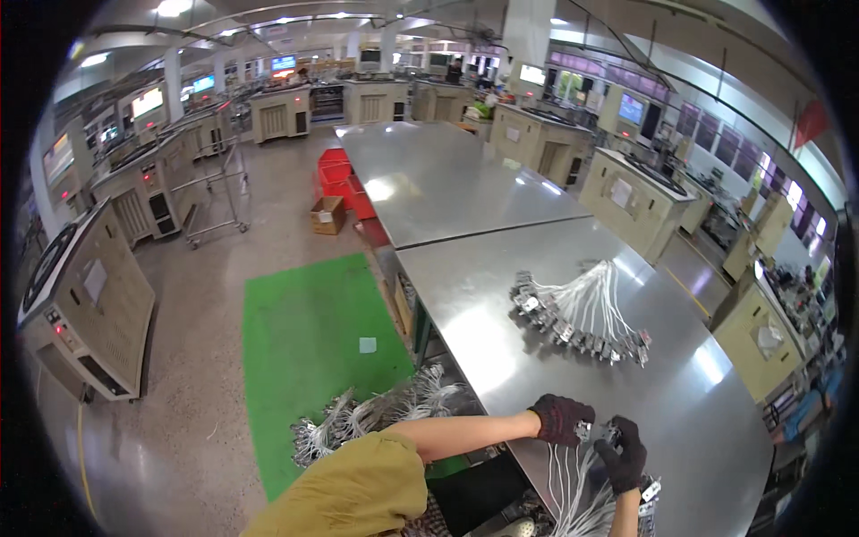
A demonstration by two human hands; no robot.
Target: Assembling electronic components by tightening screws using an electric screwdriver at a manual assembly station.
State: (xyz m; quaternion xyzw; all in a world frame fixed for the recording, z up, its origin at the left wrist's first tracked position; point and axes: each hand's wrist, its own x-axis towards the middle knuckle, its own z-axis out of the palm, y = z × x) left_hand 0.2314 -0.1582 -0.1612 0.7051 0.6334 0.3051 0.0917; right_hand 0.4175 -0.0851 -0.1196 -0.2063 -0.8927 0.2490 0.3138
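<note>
Dark knit gloves cover both my hands, which meet above the near part of the steel table. My left hand (562, 420) is closed on a small metal connector (586, 431) with white wires. Close beside it, my right hand (624, 455) has its fingers bent round a similar metal piece, partly hidden by the glove. White cables (573, 488) hang down from between the hands into a bundle at the table's near edge. Farther up the table lies a fanned bundle of white cables (586, 304) with metal connectors along its lower edge.
The steel table (501, 233) runs away from me in two joined sections. More cable bundles (376, 413) lie low at my left, by a green mat (309, 313). Red bins (336, 175) and a cardboard box (328, 216) stand left of the table. Beige machine cabinets (98, 295) surround the area.
</note>
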